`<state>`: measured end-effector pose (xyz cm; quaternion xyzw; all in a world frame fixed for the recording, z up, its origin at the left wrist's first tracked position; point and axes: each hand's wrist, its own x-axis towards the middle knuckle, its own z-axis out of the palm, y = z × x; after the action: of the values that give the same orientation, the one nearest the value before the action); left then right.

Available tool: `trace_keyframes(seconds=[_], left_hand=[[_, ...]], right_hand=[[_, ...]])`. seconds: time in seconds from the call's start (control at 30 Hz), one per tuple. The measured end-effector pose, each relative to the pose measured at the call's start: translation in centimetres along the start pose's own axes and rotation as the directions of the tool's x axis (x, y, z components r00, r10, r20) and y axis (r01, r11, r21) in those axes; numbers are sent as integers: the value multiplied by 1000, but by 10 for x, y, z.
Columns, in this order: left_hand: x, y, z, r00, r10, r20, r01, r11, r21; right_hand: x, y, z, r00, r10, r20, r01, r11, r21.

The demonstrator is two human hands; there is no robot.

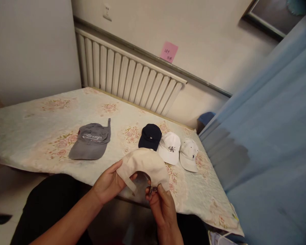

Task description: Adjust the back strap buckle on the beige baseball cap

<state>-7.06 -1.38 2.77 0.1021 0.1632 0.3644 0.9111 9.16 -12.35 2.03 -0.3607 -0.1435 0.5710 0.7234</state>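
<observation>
Over the near edge of the bed, a cream baseball cap point(145, 160) is held up between both hands, its back opening facing me. My left hand point(109, 182) grips the cap's left side, close to the loose strap end that hangs free. On the other side, my right hand point(163, 204) pinches the small metal buckle point(153, 189) at the strap opening. Just beyond lie a navy cap point(150, 136), a white cap with black letters point(169, 148) and a white cap with a small dark logo point(189, 154). A grey cap point(91, 141) with white lettering rests farther left, its strap sticking up.
The caps lie on a bed with a floral cover point(53, 126). Behind it are a white radiator point(127, 75) and a wall with a pink note point(169, 51). A blue curtain point(257, 136) hangs along the right side.
</observation>
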Motion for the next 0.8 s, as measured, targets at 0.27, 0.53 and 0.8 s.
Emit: trace_keyframes(seconds=[0.27,0.53,0.8], left_hand=[[-5,-2,8,999,-2,-35,6,993,118],[-1,-9,20,998,-15,68,-2,968,252],[14,-30,4,997,-66,-43,73,978,195]], right_hand=[[21,-21,12,993,-108,51,110,993,-34],[40,-59,30,967,-241,88,252,954,-164],[49,-57,28,954,-286,86,298,887,-352]])
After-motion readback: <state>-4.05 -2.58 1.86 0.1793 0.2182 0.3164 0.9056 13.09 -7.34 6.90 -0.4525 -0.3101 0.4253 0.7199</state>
